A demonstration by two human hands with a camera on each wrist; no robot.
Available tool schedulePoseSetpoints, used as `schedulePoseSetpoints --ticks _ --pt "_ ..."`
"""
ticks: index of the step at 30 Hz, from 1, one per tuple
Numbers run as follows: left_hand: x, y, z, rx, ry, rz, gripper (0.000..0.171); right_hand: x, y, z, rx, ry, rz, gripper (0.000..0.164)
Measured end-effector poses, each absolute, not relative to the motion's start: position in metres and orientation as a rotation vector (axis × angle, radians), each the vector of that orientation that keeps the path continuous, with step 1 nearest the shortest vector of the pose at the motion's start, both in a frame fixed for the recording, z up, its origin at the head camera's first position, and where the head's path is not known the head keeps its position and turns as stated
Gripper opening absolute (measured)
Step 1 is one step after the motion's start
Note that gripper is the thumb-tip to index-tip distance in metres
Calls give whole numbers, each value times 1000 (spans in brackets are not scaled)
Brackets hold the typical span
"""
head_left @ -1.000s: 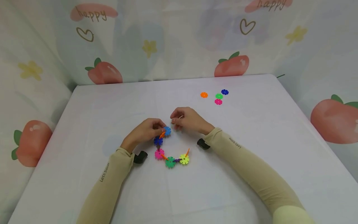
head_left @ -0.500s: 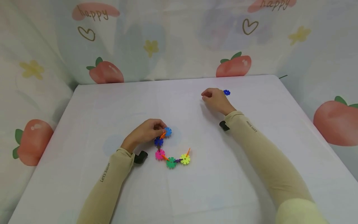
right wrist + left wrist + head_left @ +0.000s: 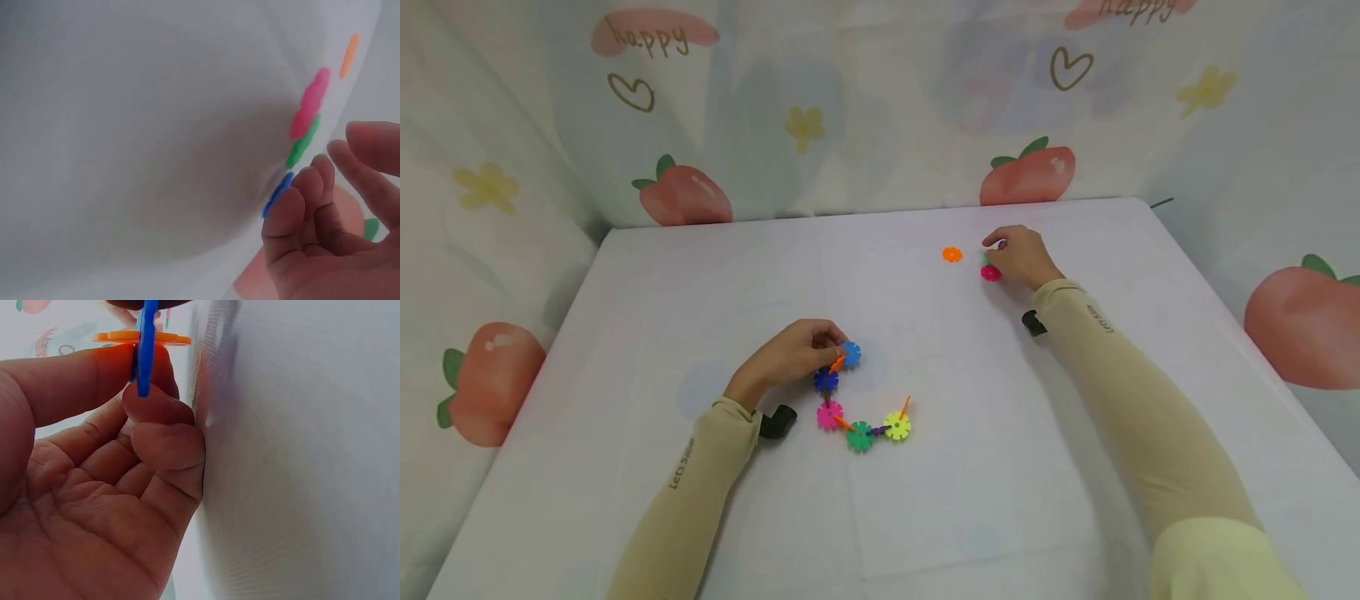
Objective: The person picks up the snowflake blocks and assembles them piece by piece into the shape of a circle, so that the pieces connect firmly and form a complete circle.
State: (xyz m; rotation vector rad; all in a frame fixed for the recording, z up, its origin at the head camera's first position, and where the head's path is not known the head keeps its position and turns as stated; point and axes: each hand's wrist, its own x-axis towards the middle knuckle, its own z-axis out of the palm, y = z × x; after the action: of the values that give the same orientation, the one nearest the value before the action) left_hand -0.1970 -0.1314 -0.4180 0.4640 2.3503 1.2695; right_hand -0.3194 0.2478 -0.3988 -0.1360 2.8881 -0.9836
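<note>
My left hand [image 3: 790,354] pinches the upper end of a curved chain of interlocking plastic snowflake discs, by the light blue disc [image 3: 852,354] and the orange disc [image 3: 112,337] slotted across it. From there the chain runs over a dark blue disc [image 3: 826,381], a pink disc [image 3: 830,414] and a green disc [image 3: 860,437] to a yellow disc [image 3: 897,427] with an upright orange one. At the back right, my right hand [image 3: 1022,254] hovers at a loose blue disc [image 3: 277,195]. Its fingertips are close to that disc, with the thumb apart; contact cannot be told.
Beside the right hand lie a loose pink disc [image 3: 991,273], a partly hidden green disc [image 3: 303,140] and, further left, an orange disc [image 3: 952,254]. The white-covered table [image 3: 700,275] ends at a patterned cloth backdrop [image 3: 880,108]. Black pieces [image 3: 777,422] stick out at both wrists.
My right hand has moved from beside the left hand out to the loose discs at the back right, passing over the orange one. The left hand and chain have stayed put.
</note>
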Motion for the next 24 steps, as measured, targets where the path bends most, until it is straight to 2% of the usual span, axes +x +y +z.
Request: schedulePoseSetpoints --ticks 13,24 --pt "-194 -131 -414 466 2371 1265 17 -321 256 -405 -101 2902 -948 36" --pt "-192 -131 -415 462 2385 1260 17 -319 258 -407 -44 2927 -1060 24"
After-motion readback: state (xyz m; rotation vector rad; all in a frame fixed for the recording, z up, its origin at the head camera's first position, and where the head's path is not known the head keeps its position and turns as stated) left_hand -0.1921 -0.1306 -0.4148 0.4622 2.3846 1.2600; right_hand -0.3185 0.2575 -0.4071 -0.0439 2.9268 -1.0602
